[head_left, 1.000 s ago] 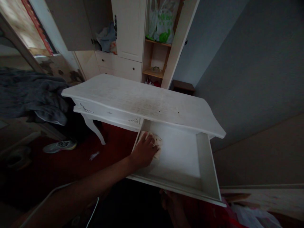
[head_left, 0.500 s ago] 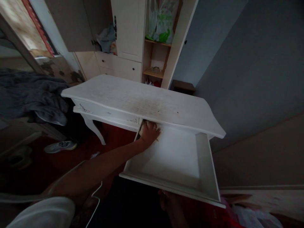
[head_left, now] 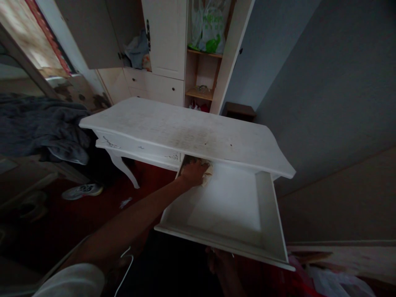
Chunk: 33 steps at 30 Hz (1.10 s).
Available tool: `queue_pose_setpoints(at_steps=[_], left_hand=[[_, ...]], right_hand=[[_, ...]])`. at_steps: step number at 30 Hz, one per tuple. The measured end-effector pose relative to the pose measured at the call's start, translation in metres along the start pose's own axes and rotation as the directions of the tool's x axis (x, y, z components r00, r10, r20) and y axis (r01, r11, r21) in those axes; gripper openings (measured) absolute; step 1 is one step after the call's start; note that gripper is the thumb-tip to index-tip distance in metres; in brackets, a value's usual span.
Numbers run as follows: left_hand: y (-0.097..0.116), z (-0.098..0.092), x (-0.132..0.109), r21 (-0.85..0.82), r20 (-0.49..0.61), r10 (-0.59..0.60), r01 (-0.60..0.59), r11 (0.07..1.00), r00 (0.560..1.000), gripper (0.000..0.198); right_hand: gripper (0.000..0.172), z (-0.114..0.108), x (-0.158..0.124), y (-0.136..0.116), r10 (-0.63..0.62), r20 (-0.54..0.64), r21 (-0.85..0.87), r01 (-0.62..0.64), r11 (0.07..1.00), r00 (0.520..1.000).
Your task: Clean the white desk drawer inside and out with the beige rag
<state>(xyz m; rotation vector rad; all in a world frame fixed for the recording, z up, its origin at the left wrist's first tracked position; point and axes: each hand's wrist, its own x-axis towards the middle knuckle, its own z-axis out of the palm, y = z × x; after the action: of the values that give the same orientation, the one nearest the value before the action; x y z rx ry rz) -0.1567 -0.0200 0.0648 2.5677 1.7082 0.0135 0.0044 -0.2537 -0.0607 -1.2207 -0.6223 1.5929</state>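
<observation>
Cloth (head_left: 208, 178): prob. light, soft, limp; not fragile. Best held bunched under palm w/ fingers spread over top. Drawer (head_left: 229, 202): likely stiff, heavier; hold at front edge. Location: cloth lies in rear L corner of drawer, which is pulled out from R section of white desk (head_left: 145, 117). L hand (head_left: 194, 173) grips cloth from above. R hand (head_left: 219, 260) is below drawer front, in shadow; cannot tell if open or closed. Appearance: cloth cream, crumpled, mostly covered; drawer white, shallow, w/ greyish interior sides.
</observation>
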Motion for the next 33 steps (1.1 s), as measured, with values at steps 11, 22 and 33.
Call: queue_pose_setpoints(at_steps=[11, 22, 33], left_hand=[[0.035, 0.024, -0.024, -0.032, -0.091, 0.052, -0.055, 0.998, 0.995, 0.056], [0.058, 0.047, 0.036, 0.083, -0.344, 0.099, -0.074, 0.994, 0.934, 0.036], [0.115, 0.056, 0.065, 0.137, -0.435, 0.243, -0.203, 0.969, 0.867, 0.034]], right_hand=[[0.041, 0.005, 0.000, -0.003, 0.010, -0.008, 0.035, -0.010, 0.999, 1.000], [0.040, 0.009, 0.000, 0.001, -0.037, -0.026, 0.078, 0.039, 0.996, 0.999], [0.042, 0.004, 0.001, 0.009, 0.051, 0.037, -0.002, -0.051, 0.999, 0.998]])
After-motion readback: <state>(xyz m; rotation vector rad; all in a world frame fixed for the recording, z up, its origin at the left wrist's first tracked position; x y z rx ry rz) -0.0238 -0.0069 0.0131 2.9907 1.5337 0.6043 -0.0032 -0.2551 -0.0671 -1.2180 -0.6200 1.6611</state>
